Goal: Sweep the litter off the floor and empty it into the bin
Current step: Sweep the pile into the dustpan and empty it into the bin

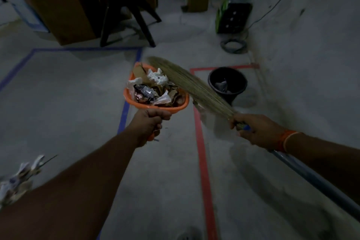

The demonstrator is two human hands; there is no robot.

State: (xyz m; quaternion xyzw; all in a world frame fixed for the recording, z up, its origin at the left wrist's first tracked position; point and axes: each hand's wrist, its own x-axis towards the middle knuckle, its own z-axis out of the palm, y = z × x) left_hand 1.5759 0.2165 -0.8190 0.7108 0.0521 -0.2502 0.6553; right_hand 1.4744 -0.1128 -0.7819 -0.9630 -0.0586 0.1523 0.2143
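orange dustpan [176, 106] raised, left hand [150, 122] gripping

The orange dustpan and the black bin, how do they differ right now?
The orange dustpan is held up off the floor by the left hand; the black bin stands on the floor inside the red tape outline. The dustpan is heaped with paper and wrappers; the bin looks nearly empty, with one pale scrap showing. The dustpan is shallow, the bin deep and round. Both hold litter.
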